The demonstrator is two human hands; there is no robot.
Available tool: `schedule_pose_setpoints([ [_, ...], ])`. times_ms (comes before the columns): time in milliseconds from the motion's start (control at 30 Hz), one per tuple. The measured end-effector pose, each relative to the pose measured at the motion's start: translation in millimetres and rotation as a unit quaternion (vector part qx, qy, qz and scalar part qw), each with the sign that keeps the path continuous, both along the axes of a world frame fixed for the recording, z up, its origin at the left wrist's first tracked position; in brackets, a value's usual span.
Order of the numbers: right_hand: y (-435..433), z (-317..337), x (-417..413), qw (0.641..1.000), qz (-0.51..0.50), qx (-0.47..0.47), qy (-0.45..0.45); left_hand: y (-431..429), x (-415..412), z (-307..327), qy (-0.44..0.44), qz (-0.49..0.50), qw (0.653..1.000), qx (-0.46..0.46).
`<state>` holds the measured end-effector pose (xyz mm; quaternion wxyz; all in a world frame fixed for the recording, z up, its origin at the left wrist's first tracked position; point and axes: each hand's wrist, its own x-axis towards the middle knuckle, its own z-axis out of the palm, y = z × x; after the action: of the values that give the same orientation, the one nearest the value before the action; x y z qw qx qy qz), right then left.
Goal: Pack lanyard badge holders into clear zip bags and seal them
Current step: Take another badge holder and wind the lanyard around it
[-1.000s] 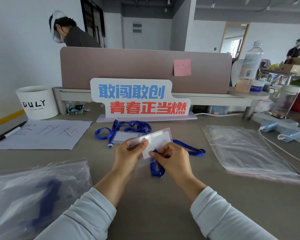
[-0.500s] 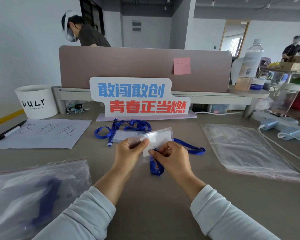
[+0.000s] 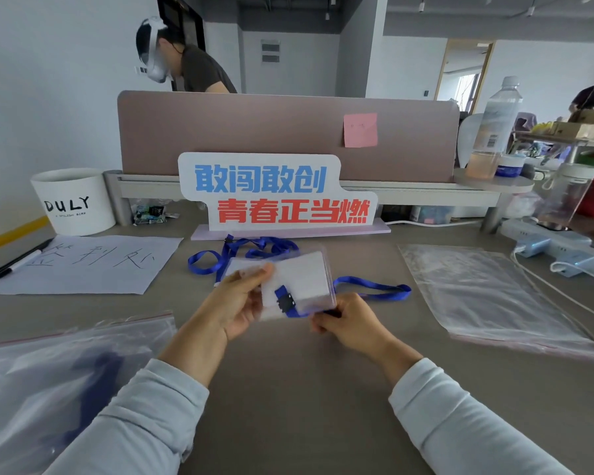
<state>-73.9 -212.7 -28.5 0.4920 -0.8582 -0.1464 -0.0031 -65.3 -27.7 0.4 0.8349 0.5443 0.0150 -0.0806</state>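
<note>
While we are holding the clear badge holder (image 3: pixel 299 279) up over the middle of the desk (image 3: pixel 288 406), our left hand (image 3: pixel 234 303) is gripping its left edge, with the thumb lying across the front and the fingers curled behind. Our right hand (image 3: pixel 350 323) is pinching the blue lanyard (image 3: pixel 374 286) just below the holder's lower right corner, close to the black clip (image 3: pixel 284 301) that is sitting against the front of the holder. The rest of that lanyard is trailing off to the right and lying on the desk. Behind the holder, a second lanyard (image 3: pixel 220 255) is lying in loops just in front of the sign (image 3: pixel 275 193). A zip bag (image 3: pixel 66 371) with something dark blue inside is lying at the near left, and flat clear bags (image 3: pixel 487 296) are lying well apart on the right. A sheet of paper (image 3: pixel 93 265) with handwriting and a white cup (image 3: pixel 72 200) are sitting at the far left.
</note>
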Motion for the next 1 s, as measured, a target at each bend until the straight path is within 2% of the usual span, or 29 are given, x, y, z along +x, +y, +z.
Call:
schedule_pose_setpoints([
  [133,-7,-1,9,0.998,0.036,-0.050,-0.009,4,-1,-3,0.004,-0.103,0.984,0.148],
  [267,-11,3,13,0.991,0.040,-0.125,-0.008,0,-3,-4,-0.040,-0.167,0.936,0.308],
  [367,-11,4,13,0.991,0.016,-0.135,-0.018,-5,-5,-2,-0.060,-0.177,0.910,0.369],
  [467,-13,8,13,0.996,-0.028,-0.076,-0.047,-11,-9,-1,-0.078,-0.197,0.883,0.418],
  [667,-7,16,7,0.990,-0.060,-0.073,-0.104,-18,-10,-1,-0.105,-0.192,0.875,0.432],
  [800,-9,20,6,0.986,-0.085,-0.055,-0.134,-21,-12,1,-0.118,-0.139,0.878,0.443],
  [867,-12,20,7,0.977,-0.104,-0.068,-0.172,-20,-10,4,-0.152,-0.061,0.870,0.464],
  [933,-14,20,8,0.962,-0.114,-0.099,-0.230,-16,-9,6,-0.203,0.059,0.830,0.517],
  [1000,-13,22,5,0.955,-0.094,-0.117,-0.254,-12,-6,5,-0.235,0.168,0.800,0.526],
])
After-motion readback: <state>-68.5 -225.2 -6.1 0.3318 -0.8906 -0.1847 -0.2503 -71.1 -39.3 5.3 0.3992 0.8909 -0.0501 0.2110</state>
